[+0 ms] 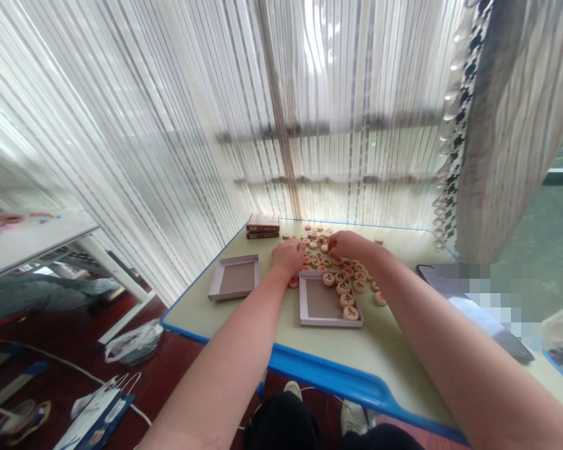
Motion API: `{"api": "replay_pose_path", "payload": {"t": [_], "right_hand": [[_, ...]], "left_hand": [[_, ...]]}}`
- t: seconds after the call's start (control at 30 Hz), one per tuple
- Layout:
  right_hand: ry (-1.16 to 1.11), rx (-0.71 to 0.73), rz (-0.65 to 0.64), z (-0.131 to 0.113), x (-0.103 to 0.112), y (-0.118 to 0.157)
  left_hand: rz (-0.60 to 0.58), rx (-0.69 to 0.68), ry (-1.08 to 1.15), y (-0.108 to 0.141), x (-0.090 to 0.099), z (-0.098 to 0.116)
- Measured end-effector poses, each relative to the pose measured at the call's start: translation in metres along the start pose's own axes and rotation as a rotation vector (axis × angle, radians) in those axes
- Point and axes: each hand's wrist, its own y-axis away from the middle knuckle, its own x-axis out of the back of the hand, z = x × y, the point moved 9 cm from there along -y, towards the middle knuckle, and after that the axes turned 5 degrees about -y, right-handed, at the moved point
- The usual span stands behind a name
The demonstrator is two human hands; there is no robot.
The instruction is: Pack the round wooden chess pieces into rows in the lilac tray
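Round wooden Chinese chess pieces (316, 262) with red and black characters lie scattered across the table in front of me. Among their left edge rests my left hand (288, 255), fingers loosely bent and apart, with no piece visible in it. My right hand (343, 244) reaches into the pile from the right; its fingertips are pinched beside a pale piece, and what they hold is hidden. Nearer to me stands a shallow open box (302, 306). Several black-character pieces (346, 300) line its right side and far-right corner, flat and face up.
A second shallow box (217, 278) lies left of my left arm. Stacked small boxes (263, 225) stand at the far left edge. A dark flat device (469, 306) lies on the right. Left, another person's hand (7, 219) rests at a white table (37, 240).
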Motion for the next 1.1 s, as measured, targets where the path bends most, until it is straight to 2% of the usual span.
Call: {"api": "replay_pose_path", "payload": {"t": [0.13,0.3,0.43,0.53,0.6,0.73,0.93,1.0,1.1], "right_hand": [[0.047,-0.063,0.045,0.002,0.007,0.004],[0.032,-0.118,-0.047,0.003,0.007,0.007],[-0.128,-0.108,-0.092,0.011,0.005,0.007],[-0.226,-0.112,-0.139,0.019,0.000,0.006],[-0.176,-0.097,-0.116,0.021,0.002,0.004],[-0.059,-0.062,0.029,0.014,0.015,0.001],[0.046,0.017,-0.032,-0.005,0.007,0.004],[0.060,0.027,-0.026,-0.006,0.007,0.005],[-0.039,0.017,-0.032,0.001,0.005,0.004]], "left_hand": [[0.010,-0.012,0.011,0.000,0.001,0.000],[-0.020,0.032,0.017,-0.003,-0.001,-0.005],[0.010,0.110,0.109,-0.005,0.000,-0.015],[-0.008,0.112,0.120,-0.007,-0.002,-0.015],[-0.024,0.105,0.097,-0.008,-0.004,-0.015],[0.005,0.120,0.100,-0.008,-0.002,-0.016],[0.033,0.166,0.160,-0.007,0.001,-0.020],[0.046,0.187,0.187,-0.007,0.001,-0.022],[0.049,0.198,0.203,-0.009,-0.001,-0.025]]}}
